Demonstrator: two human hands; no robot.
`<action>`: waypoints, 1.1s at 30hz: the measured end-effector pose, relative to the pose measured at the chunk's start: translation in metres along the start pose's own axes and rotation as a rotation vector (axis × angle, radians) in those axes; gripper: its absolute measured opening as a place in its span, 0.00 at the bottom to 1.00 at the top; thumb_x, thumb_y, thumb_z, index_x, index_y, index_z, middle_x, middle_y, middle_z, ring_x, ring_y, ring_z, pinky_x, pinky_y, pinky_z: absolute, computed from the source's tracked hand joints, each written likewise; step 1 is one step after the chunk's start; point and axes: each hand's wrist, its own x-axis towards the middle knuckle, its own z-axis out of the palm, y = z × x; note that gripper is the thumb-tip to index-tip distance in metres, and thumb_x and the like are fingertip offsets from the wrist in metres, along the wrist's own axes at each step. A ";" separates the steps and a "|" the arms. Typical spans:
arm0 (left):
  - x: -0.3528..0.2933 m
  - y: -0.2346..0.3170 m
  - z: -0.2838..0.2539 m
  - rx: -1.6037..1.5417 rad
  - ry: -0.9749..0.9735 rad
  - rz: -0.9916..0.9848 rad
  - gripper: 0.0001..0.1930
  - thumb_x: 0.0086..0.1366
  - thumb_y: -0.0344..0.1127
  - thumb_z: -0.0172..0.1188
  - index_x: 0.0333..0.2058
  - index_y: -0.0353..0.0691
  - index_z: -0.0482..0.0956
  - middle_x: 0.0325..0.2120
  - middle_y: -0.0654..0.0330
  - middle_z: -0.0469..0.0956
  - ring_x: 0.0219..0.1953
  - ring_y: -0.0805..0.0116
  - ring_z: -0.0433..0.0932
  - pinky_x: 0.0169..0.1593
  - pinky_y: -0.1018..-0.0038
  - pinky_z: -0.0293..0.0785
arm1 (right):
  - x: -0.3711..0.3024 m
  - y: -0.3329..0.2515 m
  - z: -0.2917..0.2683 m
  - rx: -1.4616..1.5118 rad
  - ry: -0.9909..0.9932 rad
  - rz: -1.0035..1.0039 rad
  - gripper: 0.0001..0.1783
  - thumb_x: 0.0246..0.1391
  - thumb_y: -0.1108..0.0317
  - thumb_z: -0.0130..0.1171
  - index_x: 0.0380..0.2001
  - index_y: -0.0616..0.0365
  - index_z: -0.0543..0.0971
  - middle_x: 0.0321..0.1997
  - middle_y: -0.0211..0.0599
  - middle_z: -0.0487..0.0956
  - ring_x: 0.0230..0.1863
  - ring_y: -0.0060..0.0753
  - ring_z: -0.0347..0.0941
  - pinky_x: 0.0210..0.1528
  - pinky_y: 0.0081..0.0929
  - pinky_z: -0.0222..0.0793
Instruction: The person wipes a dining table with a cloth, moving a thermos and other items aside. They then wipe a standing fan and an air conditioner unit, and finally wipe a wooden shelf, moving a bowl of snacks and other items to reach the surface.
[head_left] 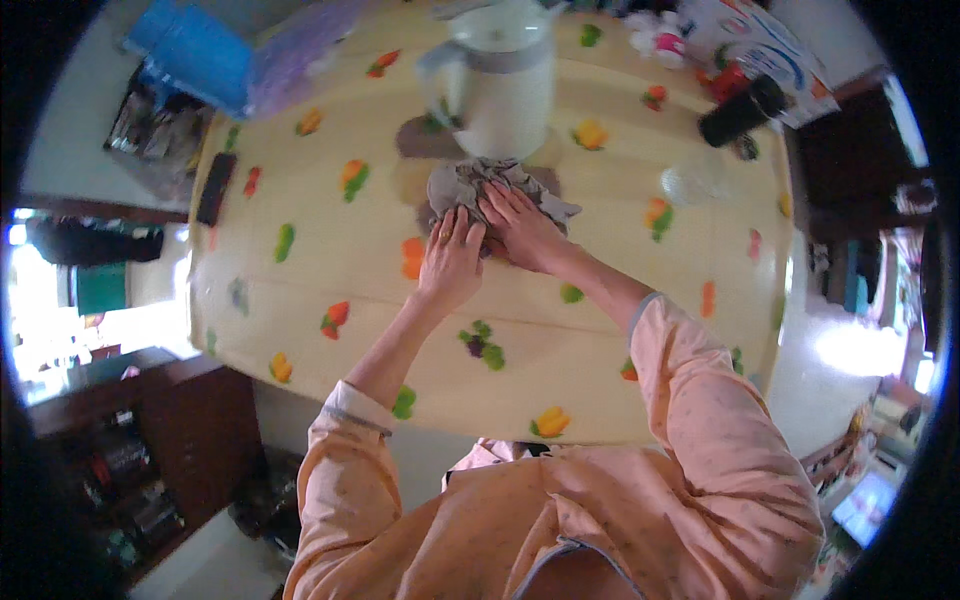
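A crumpled grey cloth (pixel 462 187) lies bunched on the table, just in front of a white pitcher (pixel 510 105) with a grey band and a handle on its left side. My left hand (pixel 452 255) is closed on the cloth's near left edge, its fingers bent over the fabric. Beside it, my right hand (pixel 528 232) presses on the middle and right of the cloth, fingers laid along the folds and gripping them. The fingertips are partly lost among the folds. Dark patches show on the tabletop around the cloth and pitcher.
The tablecloth (pixel 560 330) is pale yellow with fruit prints. A dark narrow object (pixel 215 188) lies at its left edge. Far left stands a blue plastic container (pixel 195 55). At the right are a black cylinder (pixel 742 110), a white box (pixel 765 50) and a clear round item (pixel 688 184).
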 end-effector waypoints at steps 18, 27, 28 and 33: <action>0.155 0.230 0.013 -0.134 0.157 0.159 0.42 0.50 0.51 0.61 0.61 0.50 0.51 0.59 0.52 0.57 0.60 0.54 0.57 0.60 0.47 0.51 | -0.265 0.060 -0.082 0.018 -0.086 0.264 0.40 0.43 0.64 0.61 0.59 0.64 0.57 0.66 0.55 0.48 0.67 0.53 0.43 0.66 0.48 0.40; 0.214 0.283 0.035 0.007 -0.089 0.120 0.49 0.42 0.47 0.68 0.61 0.56 0.49 0.53 0.51 0.59 0.55 0.48 0.62 0.50 0.52 0.67 | -0.271 0.034 -0.078 0.080 0.012 0.390 0.48 0.38 0.44 0.64 0.62 0.43 0.56 0.66 0.54 0.47 0.66 0.65 0.41 0.58 0.72 0.37; 0.216 0.283 0.035 -0.002 -0.079 0.129 0.48 0.42 0.46 0.69 0.61 0.56 0.50 0.52 0.51 0.59 0.55 0.47 0.62 0.49 0.53 0.67 | -0.267 0.034 -0.075 0.058 0.032 0.391 0.47 0.38 0.44 0.64 0.61 0.43 0.57 0.65 0.53 0.48 0.65 0.65 0.42 0.58 0.72 0.38; 0.217 0.269 0.025 -0.032 0.074 0.014 0.48 0.38 0.46 0.68 0.59 0.52 0.53 0.49 0.51 0.64 0.54 0.52 0.63 0.51 0.58 0.66 | -0.257 0.051 -0.076 0.069 0.058 0.344 0.41 0.39 0.44 0.62 0.58 0.46 0.63 0.63 0.53 0.53 0.65 0.61 0.45 0.61 0.66 0.39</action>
